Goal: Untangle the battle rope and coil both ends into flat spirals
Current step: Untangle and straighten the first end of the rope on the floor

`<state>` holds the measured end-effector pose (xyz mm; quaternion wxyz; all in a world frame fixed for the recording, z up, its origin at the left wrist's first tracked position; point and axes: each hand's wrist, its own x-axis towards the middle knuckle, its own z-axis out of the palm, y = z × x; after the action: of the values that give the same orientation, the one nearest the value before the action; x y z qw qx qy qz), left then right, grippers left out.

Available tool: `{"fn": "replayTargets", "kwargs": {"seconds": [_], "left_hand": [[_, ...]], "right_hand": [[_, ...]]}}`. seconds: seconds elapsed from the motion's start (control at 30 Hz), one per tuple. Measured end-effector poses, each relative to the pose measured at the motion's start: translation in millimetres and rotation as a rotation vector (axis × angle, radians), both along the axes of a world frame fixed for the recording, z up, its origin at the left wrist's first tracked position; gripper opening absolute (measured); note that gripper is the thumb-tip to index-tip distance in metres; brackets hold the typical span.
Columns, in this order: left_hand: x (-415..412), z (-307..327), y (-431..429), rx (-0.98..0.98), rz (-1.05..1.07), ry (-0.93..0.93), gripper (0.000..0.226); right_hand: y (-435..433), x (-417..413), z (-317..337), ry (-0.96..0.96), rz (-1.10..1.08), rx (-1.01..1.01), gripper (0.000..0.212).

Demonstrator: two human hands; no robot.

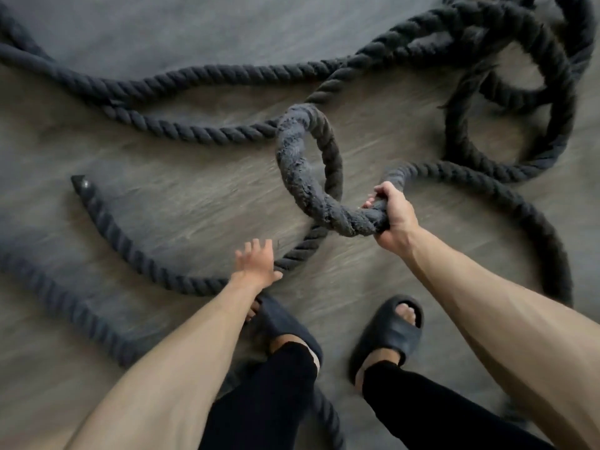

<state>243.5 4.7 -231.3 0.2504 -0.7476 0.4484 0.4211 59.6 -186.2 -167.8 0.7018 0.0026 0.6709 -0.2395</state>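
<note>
1. We found the right hand (394,219) clenched round the battle rope (300,177), holding a loop clear of the floor (162,196), apparently to free a crossing.
2. The left hand (256,261), fingers spread, gripped nothing, reaching toward the strand below that grip.
3. Beyond the grip, the rope lay tangled.

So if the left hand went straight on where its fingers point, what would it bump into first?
Probably the frayed rope loop that the right hand holds up. The left hand points that way over bare floor. Depth is unclear, so it might pass beneath.
</note>
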Motion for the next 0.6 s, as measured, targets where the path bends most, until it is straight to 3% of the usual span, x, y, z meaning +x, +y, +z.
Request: {"fn": "replayTargets", "kwargs": {"seconds": [0.1, 0.27, 0.4, 0.6], "left_hand": [[-6.4, -50.7, 22.3, -0.037, -0.102, -0.105, 0.080], [-4.3, -82.5, 48.1, -0.128, -0.248, -0.107, 0.057], [19.9, -64.5, 45.4, -0.172, 0.120, -0.043, 0.057], [73.4, -6.0, 13.3, -0.336, 0.288, -0.272, 0.074]], "right_hand": [[13.5, 4.1, -46.3, -0.021, 0.097, -0.047, 0.021], [16.3, -1.6, -85.3, 0.106, 0.254, -0.198, 0.017], [18.8, -20.8, -87.0, 0.269, 0.404, -0.266, 0.013], [11.4, -78.8, -64.8, 0.619, 0.591, -0.296, 0.011]]}}
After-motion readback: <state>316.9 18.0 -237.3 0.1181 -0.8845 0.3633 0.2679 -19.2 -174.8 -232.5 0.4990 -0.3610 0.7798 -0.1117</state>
